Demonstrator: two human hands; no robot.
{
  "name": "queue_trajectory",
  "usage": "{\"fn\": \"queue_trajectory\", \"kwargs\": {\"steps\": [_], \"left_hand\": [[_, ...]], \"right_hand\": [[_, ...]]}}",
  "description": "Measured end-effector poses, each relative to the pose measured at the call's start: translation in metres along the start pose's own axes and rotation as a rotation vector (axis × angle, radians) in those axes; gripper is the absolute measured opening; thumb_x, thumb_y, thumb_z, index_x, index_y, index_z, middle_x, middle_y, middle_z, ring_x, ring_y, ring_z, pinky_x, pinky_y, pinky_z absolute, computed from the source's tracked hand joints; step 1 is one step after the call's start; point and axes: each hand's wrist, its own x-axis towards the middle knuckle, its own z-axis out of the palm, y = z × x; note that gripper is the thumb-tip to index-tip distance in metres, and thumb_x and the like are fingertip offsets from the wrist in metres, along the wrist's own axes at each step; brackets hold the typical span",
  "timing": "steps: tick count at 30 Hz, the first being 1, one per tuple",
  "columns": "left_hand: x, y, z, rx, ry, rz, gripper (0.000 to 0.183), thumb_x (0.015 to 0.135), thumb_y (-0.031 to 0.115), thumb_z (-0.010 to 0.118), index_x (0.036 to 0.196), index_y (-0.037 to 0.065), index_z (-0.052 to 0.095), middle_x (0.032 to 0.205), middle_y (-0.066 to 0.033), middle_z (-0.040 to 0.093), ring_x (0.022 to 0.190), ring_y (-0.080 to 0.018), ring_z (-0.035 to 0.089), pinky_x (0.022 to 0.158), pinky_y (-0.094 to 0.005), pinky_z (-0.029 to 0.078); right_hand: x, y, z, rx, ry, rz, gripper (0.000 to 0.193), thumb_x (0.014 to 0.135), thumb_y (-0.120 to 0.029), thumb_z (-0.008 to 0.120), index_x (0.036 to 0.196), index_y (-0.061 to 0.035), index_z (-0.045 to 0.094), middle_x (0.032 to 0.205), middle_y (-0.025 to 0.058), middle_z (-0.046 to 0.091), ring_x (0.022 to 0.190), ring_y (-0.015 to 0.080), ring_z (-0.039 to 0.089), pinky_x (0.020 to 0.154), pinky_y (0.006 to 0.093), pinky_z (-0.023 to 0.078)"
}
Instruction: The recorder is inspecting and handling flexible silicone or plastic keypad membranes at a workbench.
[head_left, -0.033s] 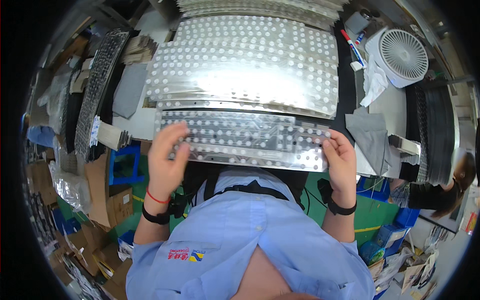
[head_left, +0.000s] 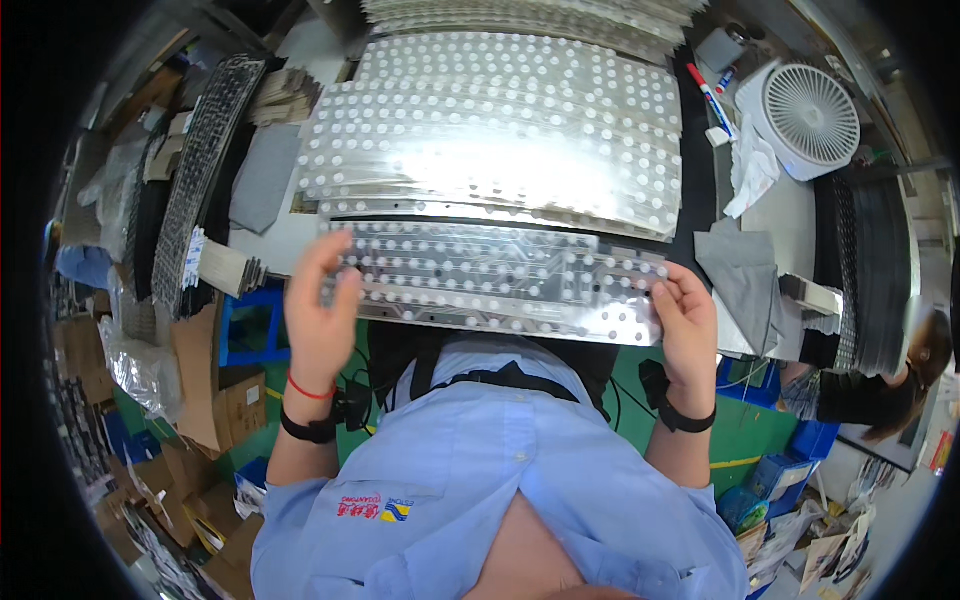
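Note:
A clear keyboard membrane sheet (head_left: 480, 275) with rows of white dots and fine traces spans the space before my body. My right hand (head_left: 688, 325) pinches its right end, thumb on top and fingers at the back edge. At the left end is my left hand (head_left: 322, 305), slightly blurred, thumb and fingers apart over the sheet's edge. Whether its fingertips touch the sheet, I cannot tell. Just beyond lies a broad stack of similar dotted membrane sheets (head_left: 490, 125), overlapping and shining under the light.
A white fan (head_left: 810, 122), a red marker (head_left: 697, 78) and a crumpled tissue (head_left: 752, 165) are at the far right. Grey cloths (head_left: 740, 265) lie on both sides. Stacked dark sheets (head_left: 205, 185) flank the bench. Another person (head_left: 880, 395) is at the right edge.
My left hand has shifted left, from over the sheet to its left end. The right hand keeps its pinch, and the sheet stays nearly in place.

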Motion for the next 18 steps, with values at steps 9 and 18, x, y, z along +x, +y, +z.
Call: {"fn": "queue_trajectory", "kwargs": {"steps": [9,18], "left_hand": [[0.032,-0.033,-0.037,-0.284,0.122,-0.379,0.044,0.103,0.030,0.040,0.138,0.004,0.037,0.135,-0.0116,0.046,0.120,-0.0206,0.046,0.101,-0.0322,0.037],[0.069,-0.034,-0.045,-0.817,0.234,-0.323,0.051,0.104,0.039,0.033,0.137,0.001,0.041,0.134,-0.0104,0.049,0.125,-0.0193,0.046,0.107,-0.0342,0.033]], "right_hand": [[0.000,-0.013,-0.009,-0.048,0.002,-0.064,0.012,0.095,-0.001,0.047,0.105,-0.0016,0.055,0.094,0.0097,0.065,0.069,0.0096,0.062,0.055,0.0198,0.046],[0.037,-0.077,-0.003,0.083,0.007,-0.202,0.015,0.096,-0.002,0.049,0.110,-0.0004,0.053,0.094,0.0069,0.063,0.072,0.0074,0.058,0.061,0.0213,0.048]]}}
